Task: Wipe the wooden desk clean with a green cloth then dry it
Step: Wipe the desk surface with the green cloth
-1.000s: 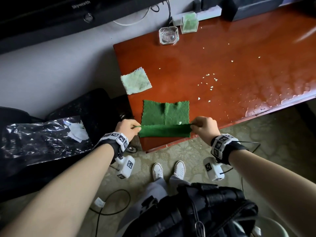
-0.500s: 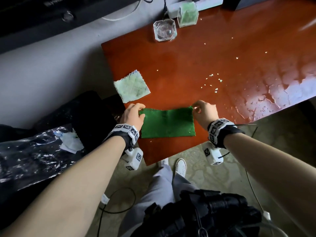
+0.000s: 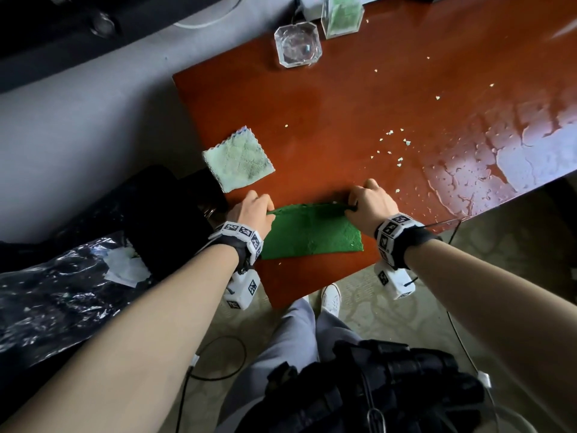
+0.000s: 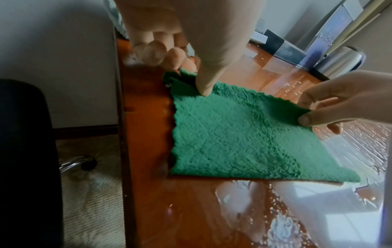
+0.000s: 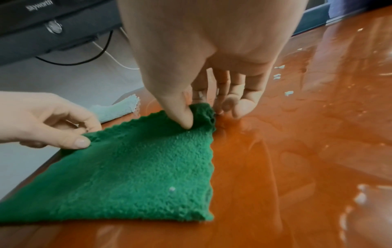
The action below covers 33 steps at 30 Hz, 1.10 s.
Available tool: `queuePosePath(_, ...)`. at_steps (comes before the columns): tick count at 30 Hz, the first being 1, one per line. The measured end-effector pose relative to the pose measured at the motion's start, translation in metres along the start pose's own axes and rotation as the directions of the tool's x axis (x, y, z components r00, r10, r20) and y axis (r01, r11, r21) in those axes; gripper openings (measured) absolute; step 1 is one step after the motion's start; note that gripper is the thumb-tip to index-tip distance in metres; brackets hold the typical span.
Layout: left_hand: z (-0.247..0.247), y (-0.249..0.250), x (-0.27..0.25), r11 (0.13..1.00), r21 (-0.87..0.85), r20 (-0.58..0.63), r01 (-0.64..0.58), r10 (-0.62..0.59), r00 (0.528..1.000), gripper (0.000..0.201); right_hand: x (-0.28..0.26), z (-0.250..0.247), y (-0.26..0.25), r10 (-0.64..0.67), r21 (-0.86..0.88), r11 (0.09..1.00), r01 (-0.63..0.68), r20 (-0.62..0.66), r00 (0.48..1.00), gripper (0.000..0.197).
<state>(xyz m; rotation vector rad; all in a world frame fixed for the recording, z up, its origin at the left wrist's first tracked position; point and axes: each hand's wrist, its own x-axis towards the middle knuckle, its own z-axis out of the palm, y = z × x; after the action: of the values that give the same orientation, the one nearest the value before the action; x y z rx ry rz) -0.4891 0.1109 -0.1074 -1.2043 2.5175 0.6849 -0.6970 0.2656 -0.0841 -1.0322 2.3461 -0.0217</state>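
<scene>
A dark green cloth lies folded in half near the front left corner of the glossy wooden desk. My left hand pinches its far left corner, thumb on top, as the left wrist view shows. My right hand pinches the far right corner between thumb and fingers. The cloth lies flat on the wood. White crumbs and pooled water lie on the desk to the right.
A pale green cloth lies at the desk's left edge. A glass ashtray and a clear box stand at the back. A black chair with a plastic bag is on the left.
Both hands carried the cloth's near edge over to its far edge, folding it in half, and now hold the far corners down on the desk.
</scene>
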Motion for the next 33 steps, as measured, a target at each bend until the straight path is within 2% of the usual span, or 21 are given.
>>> queuePosePath(2,-0.007,-0.001,-0.002,1.0,0.011,-0.012,-0.009,0.01,1.0,0.012,-0.003,-0.007,0.001,-0.023,0.044,0.999,0.022,0.008,1.0,0.023)
queuePosePath(5,-0.021,0.0,-0.006,1.0,0.0,0.032,0.01,-0.01,0.999,0.009,-0.008,-0.022,0.003,-0.017,0.127,0.992,0.015,0.02,1.0,0.018)
queuePosePath(8,-0.041,0.004,-0.013,0.985,-0.161,0.053,0.065,-0.057,0.997,0.006,-0.016,-0.04,0.007,0.018,0.221,0.975,-0.016,-0.005,1.0,0.019)
queuePosePath(12,-0.062,0.021,-0.023,0.922,-0.376,0.053,0.087,-0.072,0.996,0.009,-0.025,-0.061,0.005,0.056,0.39,0.92,-0.027,-0.063,0.996,0.019)
queuePosePath(17,-0.076,0.069,-0.03,0.838,-0.541,0.043,0.076,-0.063,0.997,0.023,-0.043,-0.073,-0.02,-0.01,0.576,0.814,0.077,-0.12,0.993,0.017)
queuePosePath(20,-0.081,0.103,-0.035,0.816,-0.578,0.029,0.007,0.012,1.0,0.021,-0.056,-0.077,-0.041,-0.11,0.584,0.793,0.175,-0.146,0.983,0.018)
queuePosePath(22,-0.083,0.118,-0.037,0.783,-0.622,0.052,0.015,0.022,0.998,0.021,-0.061,-0.079,-0.048,-0.124,0.588,0.782,0.205,-0.177,0.976,0.019)
queuePosePath(23,-0.084,0.122,-0.039,0.758,-0.651,0.07,0.035,0.013,0.997,0.03,-0.062,-0.08,-0.049,-0.112,0.608,0.769,0.199,-0.178,0.978,0.019)
queuePosePath(25,-0.085,0.124,-0.043,0.706,-0.704,0.103,0.077,-0.006,0.995,0.063,-0.063,-0.082,-0.046,-0.097,0.668,0.726,0.161,-0.132,0.986,0.018)
queuePosePath(26,-0.084,0.123,-0.044,0.676,-0.732,0.117,0.085,0.002,0.993,0.07,-0.063,-0.082,-0.042,-0.097,0.695,0.704,0.145,-0.108,0.989,0.02)
queuePosePath(27,-0.083,0.122,-0.046,0.658,-0.75,0.123,0.074,0.029,0.992,0.063,-0.064,-0.081,-0.039,-0.098,0.724,0.676,0.134,-0.093,0.991,0.025)
queuePosePath(28,-0.083,0.121,-0.046,0.655,-0.754,0.122,0.05,0.066,0.99,0.048,-0.066,-0.081,-0.036,-0.1,0.753,0.645,0.128,-0.083,0.992,0.031)
queuePosePath(30,-0.081,0.119,-0.045,0.7,-0.713,0.121,0.02,0.096,0.988,0.02,-0.069,-0.081,-0.032,-0.098,0.799,0.593,0.101,-0.052,0.994,0.041)
queuePosePath(33,-0.081,0.124,-0.042,0.741,-0.672,0.101,0.004,0.086,0.991,0.009,-0.073,-0.079,-0.026,-0.049,0.821,0.569,0.05,-0.027,0.998,0.038)
